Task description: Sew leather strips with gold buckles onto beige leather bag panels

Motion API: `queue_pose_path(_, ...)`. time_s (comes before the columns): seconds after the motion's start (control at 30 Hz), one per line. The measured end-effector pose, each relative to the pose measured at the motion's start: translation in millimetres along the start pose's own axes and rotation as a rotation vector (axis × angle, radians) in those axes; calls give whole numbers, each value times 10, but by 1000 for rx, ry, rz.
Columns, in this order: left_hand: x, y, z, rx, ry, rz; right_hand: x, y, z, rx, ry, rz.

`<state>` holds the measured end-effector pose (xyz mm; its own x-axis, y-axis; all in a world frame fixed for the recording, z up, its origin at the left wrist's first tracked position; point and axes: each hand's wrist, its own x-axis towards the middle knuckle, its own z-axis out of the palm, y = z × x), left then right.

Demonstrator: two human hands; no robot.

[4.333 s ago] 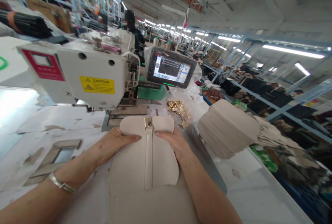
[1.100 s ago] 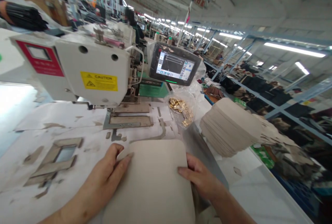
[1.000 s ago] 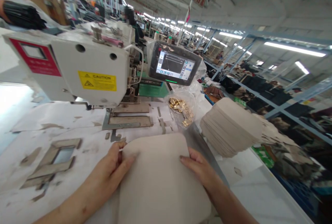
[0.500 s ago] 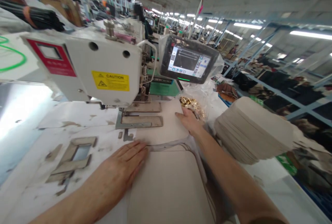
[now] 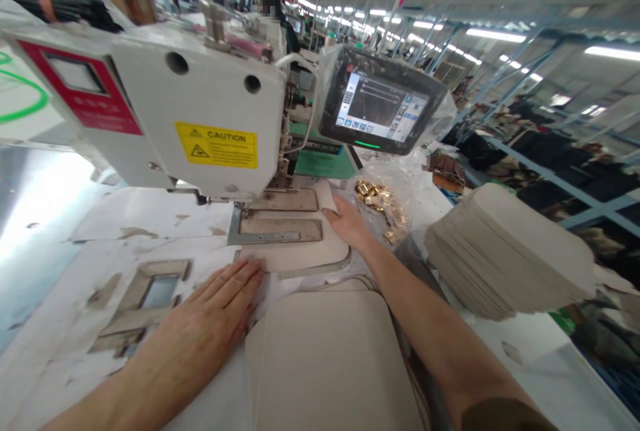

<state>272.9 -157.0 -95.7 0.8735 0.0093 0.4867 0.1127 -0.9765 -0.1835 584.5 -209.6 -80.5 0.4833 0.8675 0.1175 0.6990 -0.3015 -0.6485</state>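
A beige panel [image 5: 293, 256] with rounded corners lies beneath the metal clamp frame [image 5: 273, 238] of a sewing machine [image 5: 200, 91]. My left hand [image 5: 220, 301] rests flat, palm down, its fingertips at the panel's left front corner. At the panel's right edge is my right hand [image 5: 347, 221], with the thumb over the top and the other fingers along the edge, partly hidden. Nearer to me, below the clamped panel, sits a stack of similar beige panels [image 5: 335, 358].
A tall stack of beige panels [image 5: 505, 251] stands at the right. Gold-coloured metal fittings [image 5: 383, 201] lie in a clear plastic bag behind my right hand. A control screen [image 5: 383, 101] is mounted beside the machine head. A cut-out template [image 5: 143, 301] lies on the left.
The panel under the clamp has shifted left and farther in, with my right hand moving along with it. My left hand has slid left. The view has moved slightly closer to the machine.
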Motion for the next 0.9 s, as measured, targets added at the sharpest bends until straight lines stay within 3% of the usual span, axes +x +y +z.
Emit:
queue_pose_path(0.13, -53, 7, 76, -36, -14, -43, -88, 16, -65, -47, 78, -38)
queue_pose_path(0.23, -93, 12, 102, -49, -37, -79, -355, 46, -261, -58, 123, -229)
queue_pose_path(0.33, -94, 10, 96, -39, -50, -84, -774, 64, -461, -107, -93, -411)
queue_pose_path(0.4, -72, 6, 76, -49, -61, -82, -1044, 72, -509, -177, -260, -440)
queue_pose_path(0.5, -22, 3, 33, -71, -66, -82, -1288, 85, -459, -306, -354, -434)
queue_pose_path(0.67, 72, -2, -48, -97, -115, -63, -1294, 68, -371, -431, -328, -431)
queue_pose_path(0.9, 122, 31, -19, -185, -192, -186, -1302, 22, -387, -437, -278, -475)
